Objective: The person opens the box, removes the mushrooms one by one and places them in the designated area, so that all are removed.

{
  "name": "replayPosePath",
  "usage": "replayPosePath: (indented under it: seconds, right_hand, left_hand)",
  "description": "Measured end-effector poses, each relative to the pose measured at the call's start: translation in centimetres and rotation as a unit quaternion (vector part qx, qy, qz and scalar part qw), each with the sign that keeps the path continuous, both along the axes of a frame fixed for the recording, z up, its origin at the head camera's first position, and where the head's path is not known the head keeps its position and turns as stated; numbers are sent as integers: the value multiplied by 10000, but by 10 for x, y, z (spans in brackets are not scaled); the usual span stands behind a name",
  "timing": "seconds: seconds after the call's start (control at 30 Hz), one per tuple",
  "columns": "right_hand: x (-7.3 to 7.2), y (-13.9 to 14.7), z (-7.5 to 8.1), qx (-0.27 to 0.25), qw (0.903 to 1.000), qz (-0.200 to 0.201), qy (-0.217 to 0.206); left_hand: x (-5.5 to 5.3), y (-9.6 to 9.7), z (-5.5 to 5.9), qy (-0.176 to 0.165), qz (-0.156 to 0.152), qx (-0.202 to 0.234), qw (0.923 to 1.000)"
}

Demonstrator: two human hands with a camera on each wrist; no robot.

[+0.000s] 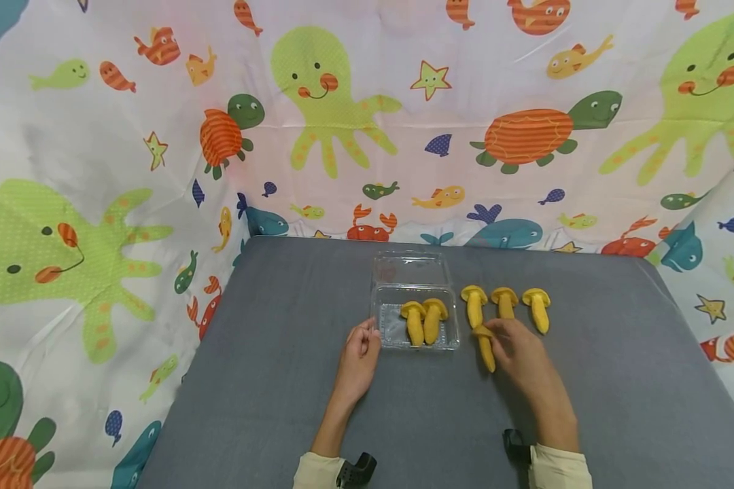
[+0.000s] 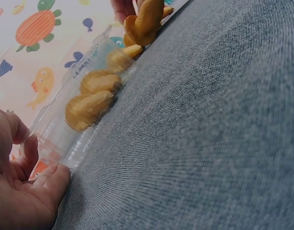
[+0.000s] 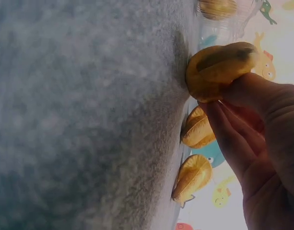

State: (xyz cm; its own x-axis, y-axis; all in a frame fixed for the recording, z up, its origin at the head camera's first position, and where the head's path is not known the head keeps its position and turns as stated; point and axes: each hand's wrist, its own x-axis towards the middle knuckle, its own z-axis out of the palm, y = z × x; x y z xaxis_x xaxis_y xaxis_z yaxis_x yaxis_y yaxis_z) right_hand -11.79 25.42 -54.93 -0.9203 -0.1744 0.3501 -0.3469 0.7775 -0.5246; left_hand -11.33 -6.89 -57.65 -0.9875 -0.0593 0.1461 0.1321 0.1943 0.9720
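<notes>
At the near left corner of a clear plastic clamshell box point(image 1: 389, 334), my left hand point(image 1: 359, 358) grips the edge between thumb and fingers, as the left wrist view also shows. The lid point(image 1: 411, 268) lies folded back behind the box. Two yellow mushrooms point(image 1: 431, 320) lie side by side inside, caps away from me. Just right of the box, my right hand point(image 1: 531, 363) pinches another mushroom point(image 1: 486, 352) near its cap, its stem pointing towards me. In the right wrist view, thumb and fingers close on that mushroom point(image 3: 209, 72), low over the cloth.
Behind and beside the right hand lie three more mushrooms in a row: a left one point(image 1: 474, 305), a middle one point(image 1: 505, 302) partly hidden by the hand, and a right one point(image 1: 537, 309). A sea-animal curtain point(image 1: 355, 68) hangs behind the grey cloth-covered table point(image 1: 269, 353).
</notes>
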Motion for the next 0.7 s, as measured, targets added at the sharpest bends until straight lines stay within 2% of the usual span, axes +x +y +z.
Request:
replayPosePath:
  seconds: [0.17,0.4,0.7]
  right_hand:
    - [2,2,1,-16,9997,98,-217]
    - [4,5,1,35,9995,218,-217]
    - [8,3,2,127,9987,244,-431]
  left_hand:
    - [-1,1,0,6,34,-44,10000]
    - [-1,2,1,-129,-22,103,9999]
    - [0,1,-2,-68,-51,148,9999]
